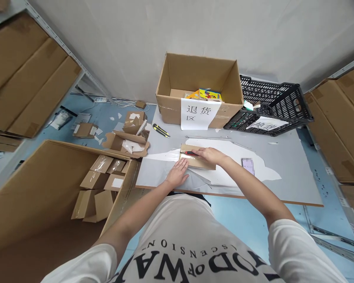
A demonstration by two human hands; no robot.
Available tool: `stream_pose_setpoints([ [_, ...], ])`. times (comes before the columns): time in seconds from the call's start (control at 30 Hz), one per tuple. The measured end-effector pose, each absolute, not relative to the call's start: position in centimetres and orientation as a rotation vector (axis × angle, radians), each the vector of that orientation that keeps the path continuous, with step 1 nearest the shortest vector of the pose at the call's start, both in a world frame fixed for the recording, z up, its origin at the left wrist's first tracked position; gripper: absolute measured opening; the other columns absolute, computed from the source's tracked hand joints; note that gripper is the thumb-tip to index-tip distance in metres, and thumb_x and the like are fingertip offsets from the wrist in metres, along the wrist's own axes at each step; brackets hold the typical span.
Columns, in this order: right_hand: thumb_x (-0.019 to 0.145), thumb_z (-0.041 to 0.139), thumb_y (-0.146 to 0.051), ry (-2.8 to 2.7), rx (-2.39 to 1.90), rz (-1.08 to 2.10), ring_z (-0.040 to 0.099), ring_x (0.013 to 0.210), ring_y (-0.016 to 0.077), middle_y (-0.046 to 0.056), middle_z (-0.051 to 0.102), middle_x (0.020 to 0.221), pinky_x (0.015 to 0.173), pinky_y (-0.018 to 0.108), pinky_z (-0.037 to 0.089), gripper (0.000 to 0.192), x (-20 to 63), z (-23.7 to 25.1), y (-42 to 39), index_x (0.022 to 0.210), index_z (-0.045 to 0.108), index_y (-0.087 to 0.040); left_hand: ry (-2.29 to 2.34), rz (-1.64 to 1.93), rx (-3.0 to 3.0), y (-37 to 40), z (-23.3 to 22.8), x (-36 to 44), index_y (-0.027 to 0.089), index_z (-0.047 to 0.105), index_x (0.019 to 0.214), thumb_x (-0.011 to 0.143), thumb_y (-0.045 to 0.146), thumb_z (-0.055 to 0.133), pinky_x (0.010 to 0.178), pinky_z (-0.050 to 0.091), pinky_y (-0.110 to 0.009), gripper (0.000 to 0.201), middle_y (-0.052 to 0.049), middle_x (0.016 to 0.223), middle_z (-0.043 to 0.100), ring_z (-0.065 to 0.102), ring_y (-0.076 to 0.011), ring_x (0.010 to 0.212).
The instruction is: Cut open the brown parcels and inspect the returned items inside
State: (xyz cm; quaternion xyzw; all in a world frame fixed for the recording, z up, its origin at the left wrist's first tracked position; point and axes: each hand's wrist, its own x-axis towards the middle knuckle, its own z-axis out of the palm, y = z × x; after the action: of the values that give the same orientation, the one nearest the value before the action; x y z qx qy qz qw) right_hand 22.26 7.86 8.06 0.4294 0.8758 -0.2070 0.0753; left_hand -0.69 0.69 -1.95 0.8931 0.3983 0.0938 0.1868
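The small carton [198,162] lies on the surface [296,186], beneath the right hand [208,154], which is curled round a red tool [191,153]; the left hand [177,173], fingers extended and gripping nothing, rests against the carton's near left corner. Beyond the carton stands a large open box [170,112].

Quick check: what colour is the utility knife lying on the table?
The utility knife is yellow and black, best seen in the head view.

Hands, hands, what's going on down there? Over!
Right hand gripping red-and-black tool at cardboard box. Left hand at its near-left corner. White paper alongside, phone to the right.
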Motion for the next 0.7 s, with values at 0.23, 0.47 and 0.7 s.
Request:
stream_pose_setpoints([
  [0.23,0.092,0.04,-0.025,2.577,1.199,-0.493,0.067,0.075,0.02,0.01,0.065,0.11,0.066,0.029,0.043,0.047,21.9,8.8,8.5,0.138,0.038,-0.031,1.127,0.245,2.513,1.0,-1.7,-0.6,0.008,0.031,0.141,0.086,0.036,0.046,0.113,0.023,-0.045,0.064,-0.017,0.149,0.029,0.018,-0.0277,0.141],
  [0.47,0.089,0.041,-0.018,2.548,1.142,-0.371,0.067,0.08,0.0219,0.011,0.067,0.106,0.064,0.028,0.044,0.048,20.5,10.2,8.7,0.136,0.041,-0.027,1.151,0.223,2.516,1.1,-1.6,-0.3,0.009,0.031,0.142,0.086,0.037,0.046,0.113,0.022,-0.046,0.064,-0.017,0.149,0.029,0.019,-0.0282,0.141],
  [0.7,0.09,0.039,-0.016,2.519,1.11,-0.308,0.067,0.085,0.0237,0.013,0.068,0.1,0.065,0.028,0.044,0.04,19.7,10.6,8.5,0.129,0.049,-0.02,1.147,0.208,2.541,1.1,-1.6,-0.3,0.008,0.033,0.141,0.086,0.038,0.046,0.113,0.022,-0.046,0.063,-0.017,0.149,0.03,0.019,-0.0288,0.14],
])
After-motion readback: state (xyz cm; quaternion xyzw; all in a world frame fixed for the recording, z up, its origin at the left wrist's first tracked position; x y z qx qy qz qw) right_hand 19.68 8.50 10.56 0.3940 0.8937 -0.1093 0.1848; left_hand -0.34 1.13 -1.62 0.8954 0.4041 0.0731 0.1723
